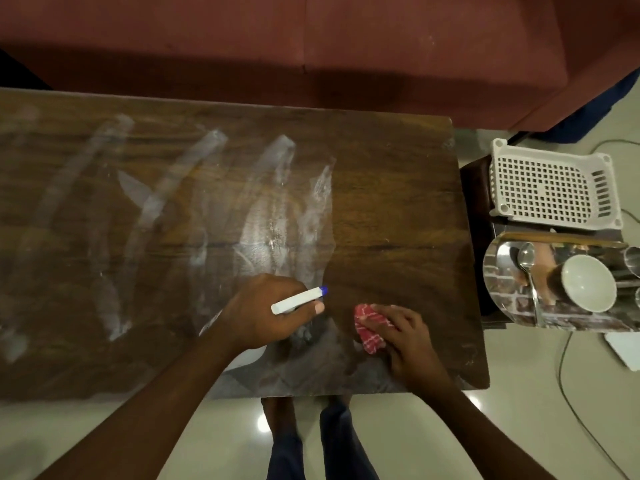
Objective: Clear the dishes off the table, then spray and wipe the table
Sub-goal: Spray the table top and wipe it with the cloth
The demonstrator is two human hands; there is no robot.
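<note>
At lower centre, the left hand [266, 315] grips a spray bottle [298, 300]. The right hand [408, 344] holds a red checked cloth [367, 330] on the table [398, 202].

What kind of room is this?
Probably a living room or lounge: a wooden table stands before a maroon sofa, and a steel tray with a bowl and spoon sits beside the table.
</note>
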